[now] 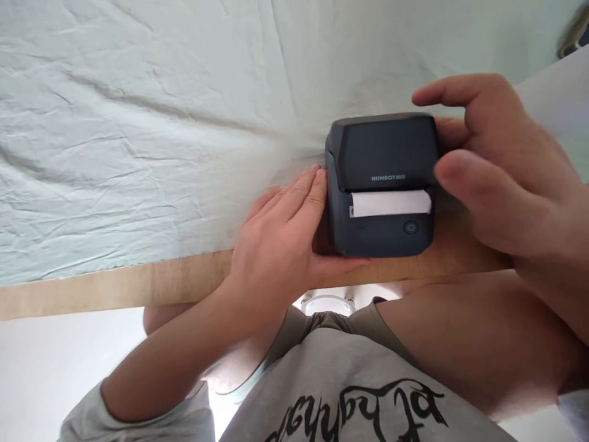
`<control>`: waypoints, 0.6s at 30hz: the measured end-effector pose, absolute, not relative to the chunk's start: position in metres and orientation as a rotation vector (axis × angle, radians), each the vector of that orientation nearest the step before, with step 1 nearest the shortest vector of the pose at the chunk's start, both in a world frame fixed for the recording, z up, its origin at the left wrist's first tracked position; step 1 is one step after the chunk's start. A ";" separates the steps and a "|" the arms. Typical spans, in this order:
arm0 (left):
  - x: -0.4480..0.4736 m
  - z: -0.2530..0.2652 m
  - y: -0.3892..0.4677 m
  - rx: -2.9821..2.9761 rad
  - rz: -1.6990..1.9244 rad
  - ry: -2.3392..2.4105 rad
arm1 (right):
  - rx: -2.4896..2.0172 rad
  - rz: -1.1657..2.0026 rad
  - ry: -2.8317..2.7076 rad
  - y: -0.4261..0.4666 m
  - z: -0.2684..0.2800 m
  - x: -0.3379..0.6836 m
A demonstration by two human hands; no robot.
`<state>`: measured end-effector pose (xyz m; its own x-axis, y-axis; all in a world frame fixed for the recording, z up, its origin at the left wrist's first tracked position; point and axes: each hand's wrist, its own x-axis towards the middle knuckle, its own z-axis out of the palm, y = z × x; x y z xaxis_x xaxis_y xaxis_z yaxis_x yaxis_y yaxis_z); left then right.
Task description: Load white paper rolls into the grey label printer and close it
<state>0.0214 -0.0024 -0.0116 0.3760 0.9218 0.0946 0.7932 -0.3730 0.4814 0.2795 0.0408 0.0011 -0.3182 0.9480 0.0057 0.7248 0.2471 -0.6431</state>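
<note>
A dark label printer (389, 150) marked NIIMBOT sits at the near edge of the table. A strip of white label paper (391, 203) sticks out of its front slot, above a round power button (411, 227). My left hand (280, 230) steadies the printer from the left, its fingers straight along the side and its thumb reaching along the front edge. On the other side my right hand (501, 153) is open, with index finger and thumb apart. Its thumb tip is at the printer's right edge; whether it touches I cannot tell. Part of a right finger is hidden behind the printer.
A wrinkled pale green cloth (161, 123) covers the table, with a bare wooden edge (184, 273) along the front. White material (556, 92) lies at the right, and a dark object (575, 34) is partly visible in the upper right corner. My legs are under the table edge.
</note>
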 end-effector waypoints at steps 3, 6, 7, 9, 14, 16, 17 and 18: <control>0.022 -0.008 -0.001 2.207 0.415 1.518 | -1.598 0.832 -2.166 0.043 0.005 0.284; 0.022 -0.005 0.001 2.173 0.391 1.530 | -1.622 0.793 -2.125 0.044 0.011 0.286; 0.021 -0.006 0.001 2.178 0.396 1.524 | -1.623 0.705 -2.121 0.045 0.014 0.287; 0.019 -0.008 0.001 2.203 0.410 1.500 | -1.612 0.517 -2.102 0.047 0.018 0.286; 0.015 -0.016 0.002 2.295 0.416 1.426 | -1.398 0.519 -1.956 0.056 0.021 0.271; 0.014 -0.017 0.002 2.313 0.417 1.405 | -1.371 0.484 -1.914 0.057 0.020 0.265; 0.013 -0.017 0.003 2.318 0.421 1.402 | -1.388 0.473 -1.904 0.058 0.020 0.263; 0.013 -0.017 0.003 2.318 0.420 1.402 | -1.419 0.479 -1.900 0.058 0.020 0.263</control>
<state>0.0133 0.0029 -0.0166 0.4526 0.8904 0.0493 0.7711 -0.4185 0.4799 0.2626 0.0581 0.0196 -0.1480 0.9371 0.3161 0.6749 0.3293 -0.6603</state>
